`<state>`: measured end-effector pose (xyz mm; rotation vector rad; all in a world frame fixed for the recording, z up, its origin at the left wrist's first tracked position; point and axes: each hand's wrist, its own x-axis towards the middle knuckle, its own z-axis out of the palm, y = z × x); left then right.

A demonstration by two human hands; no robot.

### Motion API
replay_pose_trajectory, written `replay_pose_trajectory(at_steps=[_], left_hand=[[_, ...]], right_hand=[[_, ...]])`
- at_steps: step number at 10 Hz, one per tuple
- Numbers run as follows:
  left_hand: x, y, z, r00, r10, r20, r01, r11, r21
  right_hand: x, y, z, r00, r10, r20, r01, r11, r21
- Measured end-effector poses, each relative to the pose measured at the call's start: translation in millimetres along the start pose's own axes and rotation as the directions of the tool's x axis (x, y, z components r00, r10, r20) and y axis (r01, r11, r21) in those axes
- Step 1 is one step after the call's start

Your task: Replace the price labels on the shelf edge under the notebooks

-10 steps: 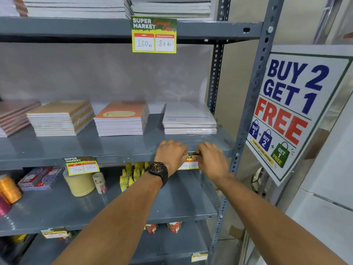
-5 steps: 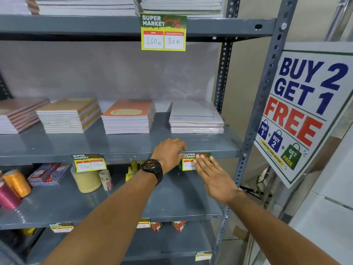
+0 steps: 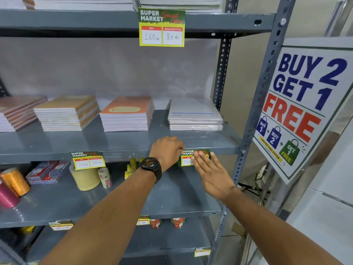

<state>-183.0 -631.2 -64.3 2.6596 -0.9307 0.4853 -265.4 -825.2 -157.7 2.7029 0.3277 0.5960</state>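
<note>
A green and yellow price label sits on the grey shelf edge below the white notebook stack. My left hand, with a black watch on the wrist, grips the label's left end with curled fingers. My right hand lies flat with fingers spread, pressing on the label's right part and hiding it. A second label marked 700 and 350 hangs on the same edge further left. More notebook stacks rest on this shelf.
A large label hangs from the upper shelf edge. A "Buy 2 Get 1 Free" sign stands right of the grey rack post. Tape rolls, thread spools and small bottles lie on the shelf below.
The label has come up from behind my hands to lie flat on the shelf edge. My right hand opened from a pinch to a flat palm pressing on it.
</note>
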Motion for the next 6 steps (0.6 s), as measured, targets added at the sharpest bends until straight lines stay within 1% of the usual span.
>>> replay_pose_trajectory(at_steps=[1, 2, 3, 4, 5, 6], left_hand=[[-2.4, 4.7, -3.1, 1.000, -0.018, 0.004, 0.018, 1.000, 0.005], [-6.7, 6.6, -6.2, 1.000, -0.009, 0.024, 0.009, 1.000, -0.023], [-16.1, 5.2, -13.3, 0.999, 0.023, 0.044, -0.022, 0.999, -0.031], [-27.8, -3.3, -22.8, 0.999, 0.031, -0.013, -0.032, 0.999, -0.018], [-43.3, -13.9, -42.6, 0.996, 0.042, -0.074, -0.040, 0.999, 0.020], [-52.3, -33.9, -65.3, 0.990, 0.078, -0.120, -0.068, 0.994, 0.084]], right_hand=[[-1.5, -3.5, -8.1, 1.000, 0.001, 0.027, -0.001, 1.000, 0.010], [-4.0, -5.4, -17.9, 1.000, 0.023, 0.011, -0.023, 0.996, 0.087], [0.2, -0.4, -33.4, 0.994, 0.067, -0.083, -0.046, 0.971, 0.234], [15.1, 0.4, -53.8, 0.970, 0.150, -0.190, -0.058, 0.907, 0.417], [37.1, -7.4, -76.1, 0.940, 0.221, -0.261, -0.050, 0.844, 0.534], [59.7, -21.9, -93.5, 0.922, 0.258, -0.288, -0.041, 0.805, 0.591]])
